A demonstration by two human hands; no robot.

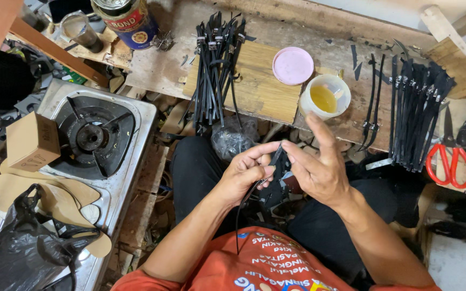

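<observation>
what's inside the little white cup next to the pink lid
The white cup holds a yellow, glossy liquid, with what looks like a pale stick leaning at its right wall. The liquid covers the bottom. The pink lid lies beside it, off the cup.

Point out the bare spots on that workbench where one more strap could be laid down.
Free: the wooden board between the left strap bundle and the pink lid; also the worn bench strip between the glue cup and the right strap bundle. Crowded: the far right by the red scissors, and the back left around the tin can.
</observation>
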